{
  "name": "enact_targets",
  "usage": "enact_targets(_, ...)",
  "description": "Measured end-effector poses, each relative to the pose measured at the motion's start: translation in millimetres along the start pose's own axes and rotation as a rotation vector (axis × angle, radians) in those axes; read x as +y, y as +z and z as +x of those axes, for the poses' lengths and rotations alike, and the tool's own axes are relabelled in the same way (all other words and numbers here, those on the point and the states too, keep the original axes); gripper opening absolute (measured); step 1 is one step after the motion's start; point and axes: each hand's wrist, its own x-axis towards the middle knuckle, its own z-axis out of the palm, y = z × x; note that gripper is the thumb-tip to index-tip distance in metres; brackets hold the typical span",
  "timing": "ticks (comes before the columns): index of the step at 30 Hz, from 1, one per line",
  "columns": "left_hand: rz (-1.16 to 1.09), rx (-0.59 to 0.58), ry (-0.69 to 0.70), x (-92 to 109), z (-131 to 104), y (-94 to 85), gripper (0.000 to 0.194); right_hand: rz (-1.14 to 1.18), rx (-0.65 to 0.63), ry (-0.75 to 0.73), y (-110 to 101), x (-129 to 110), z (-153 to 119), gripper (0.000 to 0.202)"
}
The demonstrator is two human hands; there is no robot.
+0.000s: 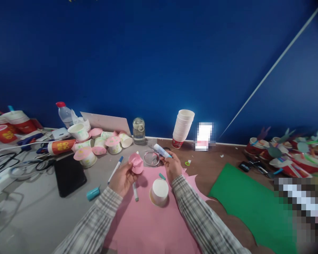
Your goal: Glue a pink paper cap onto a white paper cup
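Note:
My left hand point(123, 178) holds a pink folded paper piece point(136, 163) up above the table. My right hand point(171, 165) grips a white glue stick point(161, 150) with a teal end, tilted toward the pink piece. Between my forearms a white paper cup point(159, 191) stands upside down on a pink paper sheet point(148, 225). A grey marker point(135, 191) lies just left of the cup, below my left hand. A small teal cap point(162, 176) rests on the pink sheet near my right wrist.
A blue pen point(116, 169), a teal cylinder point(93, 193) and a black tablet point(69, 175) lie to the left. Pink-topped cups point(100, 145), a water bottle point(64, 113), a glass jar point(139, 130), a cup stack point(183, 127), a green sheet point(251, 208) and decorated red cups point(288, 155) surround the work area.

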Motion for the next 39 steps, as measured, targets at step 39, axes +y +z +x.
enact_targets(39, -0.037, -0.051, -0.107, -10, 20, -33.7, 0.023, -0.41, -0.277, -0.008, -7, -19, 6, 0.028)
